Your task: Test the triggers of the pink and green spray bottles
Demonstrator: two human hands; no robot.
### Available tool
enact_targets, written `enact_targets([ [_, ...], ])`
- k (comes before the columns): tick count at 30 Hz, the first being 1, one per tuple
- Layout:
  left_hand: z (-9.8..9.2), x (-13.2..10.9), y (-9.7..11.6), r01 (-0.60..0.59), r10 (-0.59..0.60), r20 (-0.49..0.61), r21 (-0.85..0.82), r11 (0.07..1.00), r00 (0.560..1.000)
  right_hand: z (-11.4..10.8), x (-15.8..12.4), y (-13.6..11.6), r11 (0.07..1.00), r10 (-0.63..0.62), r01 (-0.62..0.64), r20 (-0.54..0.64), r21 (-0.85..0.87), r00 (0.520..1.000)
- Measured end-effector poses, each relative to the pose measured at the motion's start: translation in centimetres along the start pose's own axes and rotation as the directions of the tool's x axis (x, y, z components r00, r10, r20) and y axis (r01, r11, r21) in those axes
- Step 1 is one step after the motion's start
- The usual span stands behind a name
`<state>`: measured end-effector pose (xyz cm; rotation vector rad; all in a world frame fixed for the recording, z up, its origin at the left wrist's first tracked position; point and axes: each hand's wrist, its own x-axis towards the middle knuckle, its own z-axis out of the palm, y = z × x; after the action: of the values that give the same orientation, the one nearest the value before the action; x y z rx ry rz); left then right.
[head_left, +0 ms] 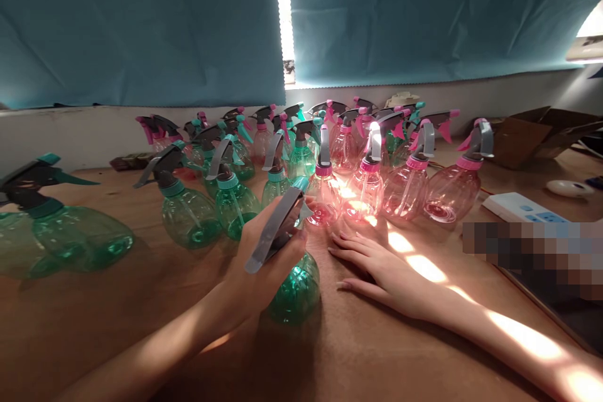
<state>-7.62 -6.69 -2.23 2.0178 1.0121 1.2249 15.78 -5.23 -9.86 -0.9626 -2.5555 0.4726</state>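
Note:
My left hand (266,251) is wrapped round the neck of a green spray bottle (298,292), whose grey and teal trigger head juts out above my fingers. My right hand (372,264) lies flat on the wooden table (358,352), fingers stretched out and holding nothing. Just beyond its fingertips stand pink spray bottles (362,191) in a row, lit by sunlight. Left of them are green spray bottles (191,217) with teal collars. Another green spray bottle (85,235) stands farther left.
More pink and green bottles crowd behind the front row. At right are a white power strip (522,207), a white computer mouse (570,188), an open cardboard box (522,138) and a blurred-out patch. A blue-green curtain (141,25) hangs along the back.

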Motion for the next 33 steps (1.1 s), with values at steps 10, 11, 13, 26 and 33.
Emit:
enact_targets([
  [10,-0.04,-0.10,0.47,0.025,-0.025,-0.007,0.022,0.999,1.000,0.08,-0.10,0.00,1.000,-0.003,0.003,-0.022,0.025,1.000],
  [11,-0.03,-0.07,0.45,0.028,-0.028,-0.010,0.016,0.999,1.000,0.08,-0.11,-0.01,1.000,-0.001,0.002,-0.027,0.027,1.000],
  [13,0.00,-0.04,0.42,0.036,-0.036,-0.009,0.008,0.999,0.999,0.07,-0.13,-0.04,1.000,0.000,0.001,-0.030,0.028,1.000],
  [26,0.03,-0.08,0.58,0.073,-0.072,-0.021,0.026,0.997,0.997,0.14,-0.10,0.14,1.000,-0.007,0.008,-0.023,0.015,1.000],
  [33,0.00,-0.07,0.46,0.083,-0.083,-0.019,0.017,0.996,0.996,0.26,-0.14,0.26,1.000,-0.012,0.012,-0.030,0.023,0.999],
])
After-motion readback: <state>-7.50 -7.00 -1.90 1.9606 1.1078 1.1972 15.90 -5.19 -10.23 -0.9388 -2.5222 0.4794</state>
